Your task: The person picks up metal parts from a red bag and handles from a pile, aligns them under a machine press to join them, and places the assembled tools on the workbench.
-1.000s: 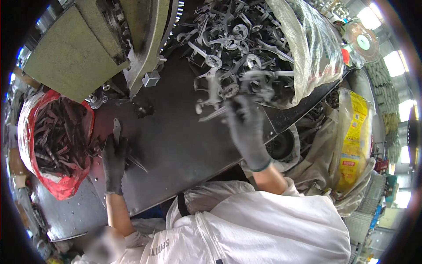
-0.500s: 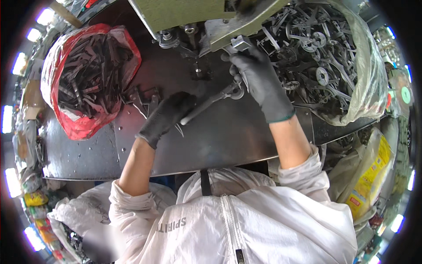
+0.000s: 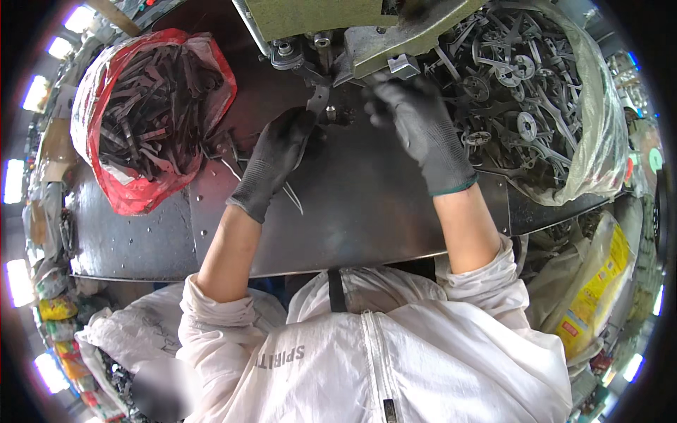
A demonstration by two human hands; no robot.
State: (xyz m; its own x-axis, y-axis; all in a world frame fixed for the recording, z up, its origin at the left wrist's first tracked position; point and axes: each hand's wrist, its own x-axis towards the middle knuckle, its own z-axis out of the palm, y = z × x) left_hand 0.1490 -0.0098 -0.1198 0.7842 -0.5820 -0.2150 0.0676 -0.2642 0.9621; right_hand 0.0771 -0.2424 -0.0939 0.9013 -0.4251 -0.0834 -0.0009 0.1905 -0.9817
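Note:
My left hand (image 3: 278, 151), in a black glove, is closed round a flat grey metal strip (image 3: 319, 97). The strip's far end points up toward the green machine's (image 3: 324, 15) tooling, beside a small upright metal pin (image 3: 331, 113) on the table. My right hand (image 3: 423, 137), gloved alike, hangs to the right of the pin, just below a small shiny metal block (image 3: 403, 66) on the machine. Motion smears its fingertips, and I cannot see whether anything is in them.
At the left stands a red-edged bag (image 3: 106, 176) full of dark flat metal strips. A clear plastic bag (image 3: 596, 106) at the right holds many silvery lever parts with round ends. White wire ends (image 3: 293, 199) lie by my left wrist on the dark metal table (image 3: 352, 225).
The long lever part with a ring end, earlier between my hands, no longer shows. My left hand has moved up toward the pin with a flat strip in it. My right hand has shifted slightly.

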